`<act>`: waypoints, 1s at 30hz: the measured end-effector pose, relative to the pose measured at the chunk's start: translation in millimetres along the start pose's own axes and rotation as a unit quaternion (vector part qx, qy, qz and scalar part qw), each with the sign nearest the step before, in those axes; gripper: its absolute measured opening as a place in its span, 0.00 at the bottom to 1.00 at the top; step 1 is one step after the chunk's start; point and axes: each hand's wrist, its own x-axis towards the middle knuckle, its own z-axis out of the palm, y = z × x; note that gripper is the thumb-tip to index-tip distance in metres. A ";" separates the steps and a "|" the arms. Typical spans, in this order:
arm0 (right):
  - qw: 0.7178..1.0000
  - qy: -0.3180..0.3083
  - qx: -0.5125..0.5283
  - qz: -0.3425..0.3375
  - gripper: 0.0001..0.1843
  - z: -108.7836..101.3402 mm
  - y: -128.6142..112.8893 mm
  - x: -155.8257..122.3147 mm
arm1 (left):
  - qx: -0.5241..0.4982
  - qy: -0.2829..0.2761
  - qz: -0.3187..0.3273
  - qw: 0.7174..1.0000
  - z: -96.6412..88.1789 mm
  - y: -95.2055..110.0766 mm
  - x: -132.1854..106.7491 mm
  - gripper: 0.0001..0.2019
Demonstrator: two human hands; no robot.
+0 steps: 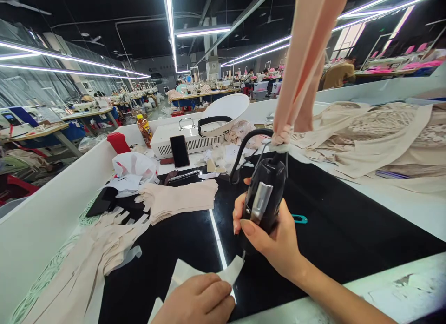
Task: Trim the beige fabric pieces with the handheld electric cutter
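Observation:
My right hand [270, 238] is wrapped round a black handheld tool [264, 196] with a metal clip and a black cord. The tool's top meets the lower end of a beige garment [306, 59] that hangs down from above the frame. My left hand [198, 300], at the bottom edge, lies closed on a pale piece of fabric [195, 273] on the black tabletop [348, 226]. What holds the garment up is out of view.
Stacks of beige cut pieces [174, 199] lie left, more beige cloth [376, 138] right. A phone [180, 150] leans on a white box; a red cup [118, 142], bottle [144, 129] and white bowl [226, 108] stand behind. Teal snips [299, 218] lie by my wrist. Other workers sit far back.

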 end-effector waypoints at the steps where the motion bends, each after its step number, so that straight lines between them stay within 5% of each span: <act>1: 1.000 0.001 -0.002 0.000 0.15 0.0 -0.3 0.1 | 0.000 -0.001 0.000 1.000 4.5 -2.4 -0.6 0.18; 5: 1.000 -0.001 0.001 0.005 0.16 0.5 -1.7 0.2 | 0.009 -0.022 -0.018 1.000 10.4 -11.9 -9.9 0.15; 14: 1.000 0.004 -0.004 0.005 0.16 3.0 -2.4 1.2 | 0.035 -0.062 -0.067 0.995 -6.6 -17.0 -20.2 0.21; 21: 1.000 0.009 -0.008 0.005 0.18 1.9 -1.4 0.8 | 0.049 -0.050 0.002 0.998 -6.2 -16.6 -13.9 0.22; 30: 1.000 -0.003 -0.002 -0.011 0.13 -0.3 1.6 -0.6 | 0.044 -0.012 -0.052 0.998 5.0 -8.0 -3.7 0.22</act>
